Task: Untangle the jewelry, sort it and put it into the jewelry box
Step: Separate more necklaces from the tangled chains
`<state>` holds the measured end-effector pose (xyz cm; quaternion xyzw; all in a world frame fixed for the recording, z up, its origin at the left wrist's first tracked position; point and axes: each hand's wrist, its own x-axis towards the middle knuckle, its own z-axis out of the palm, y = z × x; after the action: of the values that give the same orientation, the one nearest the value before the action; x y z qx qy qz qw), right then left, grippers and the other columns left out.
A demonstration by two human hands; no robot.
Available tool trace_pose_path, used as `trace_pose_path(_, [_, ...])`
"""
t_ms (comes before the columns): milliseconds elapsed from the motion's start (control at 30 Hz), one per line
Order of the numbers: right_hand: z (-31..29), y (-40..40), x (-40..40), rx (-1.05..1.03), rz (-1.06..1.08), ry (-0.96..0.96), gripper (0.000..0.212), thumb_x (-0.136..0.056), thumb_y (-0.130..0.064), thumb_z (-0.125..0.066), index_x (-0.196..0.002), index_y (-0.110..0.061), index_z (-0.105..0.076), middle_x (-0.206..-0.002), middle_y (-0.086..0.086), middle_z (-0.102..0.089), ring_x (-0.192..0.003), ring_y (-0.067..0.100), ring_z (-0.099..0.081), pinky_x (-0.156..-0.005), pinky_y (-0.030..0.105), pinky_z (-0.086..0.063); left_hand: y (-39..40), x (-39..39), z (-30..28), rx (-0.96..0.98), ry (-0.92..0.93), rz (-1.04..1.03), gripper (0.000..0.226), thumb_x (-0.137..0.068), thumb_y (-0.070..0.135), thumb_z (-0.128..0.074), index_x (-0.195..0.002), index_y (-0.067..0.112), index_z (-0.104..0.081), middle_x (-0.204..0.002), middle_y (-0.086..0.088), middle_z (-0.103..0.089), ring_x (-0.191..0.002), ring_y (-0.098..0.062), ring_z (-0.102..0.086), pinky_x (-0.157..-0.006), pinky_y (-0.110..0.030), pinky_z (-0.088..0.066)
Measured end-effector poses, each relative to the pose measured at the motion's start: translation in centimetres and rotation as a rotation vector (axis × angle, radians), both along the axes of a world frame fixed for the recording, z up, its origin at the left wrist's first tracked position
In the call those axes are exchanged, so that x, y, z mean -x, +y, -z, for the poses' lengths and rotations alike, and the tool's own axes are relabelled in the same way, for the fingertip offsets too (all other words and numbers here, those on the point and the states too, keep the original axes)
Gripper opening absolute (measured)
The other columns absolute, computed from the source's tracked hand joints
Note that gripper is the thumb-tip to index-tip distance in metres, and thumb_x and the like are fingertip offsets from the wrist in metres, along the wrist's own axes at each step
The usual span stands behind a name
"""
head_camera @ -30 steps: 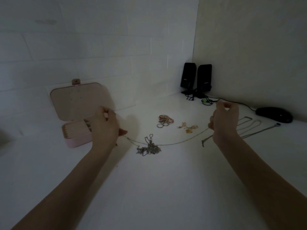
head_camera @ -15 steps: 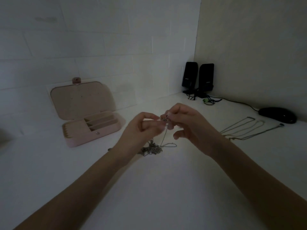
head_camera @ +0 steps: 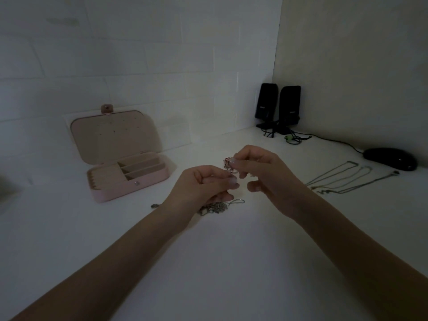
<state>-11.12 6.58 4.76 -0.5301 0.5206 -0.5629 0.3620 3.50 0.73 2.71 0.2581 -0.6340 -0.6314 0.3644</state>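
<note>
- Head view: the left hand (head_camera: 203, 184) and right hand (head_camera: 266, 172) are raised together over the smooth white desk (head_camera: 231, 262), fingers curled and pinching what looks like a thin chain; it is too fine to make out between them.
- A tangle of silvery chain (head_camera: 215, 207) lies on the desk just under the left hand.
- The pink jewelry box (head_camera: 125, 165), rounded and soft-lined, stands open to the left, its compartments showing.
- Three thin necklaces (head_camera: 342, 179) lie stretched out side by side at the right.
- Small rings (head_camera: 228, 162) show behind the right fingertips.
- Two black speakers (head_camera: 278, 107) stand in the corner; a glossy black mouse (head_camera: 391, 158) sits far right.
</note>
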Motion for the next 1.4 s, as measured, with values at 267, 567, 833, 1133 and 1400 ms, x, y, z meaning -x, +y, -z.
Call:
trace_pose_path(267, [-0.4, -0.5, 1.5, 0.093, 0.235, -0.417, 0.012, -0.092, -0.02, -0.058, -0.081, -0.022, -0.054, -0.075, -0.005, -0.063, -0.057, 0.007, -0.053, -0.043, 0.018, -0.035, -0.4, 0.3, 1.1, -0.074, -0.151, 0.061, 0.008, -0.082, -0.002, -0.064, -0.076, 0.002, -0.067, -0.066, -0.009, -0.07, -0.05, -0.014, -0.064, -0.058, -0.023, -0.056])
trace_pose_path(567, [-0.2, -0.7, 2.8, 0.263, 0.512, -0.487, 0.012, -0.1, -0.022, -0.045, -0.088, -0.021, -0.043, -0.091, 0.001, -0.065, -0.051, 0.011, -0.062, -0.039, 0.018, -0.041, -1.6, -0.7, -0.1, 0.151, -0.258, -0.062, 0.02, -0.088, 0.003, -0.059, -0.071, 0.009, -0.068, -0.058, -0.002, -0.066, -0.049, -0.013, -0.059, -0.056, -0.025, -0.053])
trace_pose_path(833, [-0.6, -0.4, 3.4, 0.358, 0.632, -0.522, 0.013, -0.102, -0.024, -0.039, -0.089, -0.023, -0.038, -0.087, 0.001, -0.068, -0.045, 0.012, -0.058, -0.039, 0.019, -0.039, -2.5, -1.0, 1.2, 0.517, -0.419, -0.104, 0.025, -0.093, 0.012, -0.052, -0.073, 0.025, -0.057, -0.053, 0.004, -0.06, -0.046, -0.011, -0.049, -0.05, -0.025, -0.04])
trace_pose_path(1133, [-0.6, -0.3, 4.6, 0.396, 0.711, -0.623, 0.01, -0.104, -0.025, -0.032, -0.095, -0.02, -0.033, -0.063, 0.001, -0.066, -0.039, 0.012, -0.045, -0.041, 0.02, -0.036, -3.2, -1.4, 1.4, 0.808, -0.418, -0.241, 0.014, -0.094, 0.029, -0.053, -0.08, 0.029, -0.052, -0.048, 0.006, -0.052, -0.042, -0.006, -0.045, -0.047, -0.018, -0.036])
trace_pose_path(1400, [-0.2, -0.6, 5.5, 0.364, 0.819, -0.504, 0.016, -0.103, -0.02, -0.033, -0.087, -0.022, -0.037, -0.061, 0.002, -0.049, -0.039, 0.008, -0.038, -0.038, 0.019, -0.031, -3.6, -1.6, 1.1, 0.555, -0.372, -0.196, 0.014, -0.089, 0.017, -0.06, -0.075, 0.016, -0.061, -0.044, 0.009, -0.044, -0.042, -0.007, -0.036, -0.043, -0.019, -0.028])
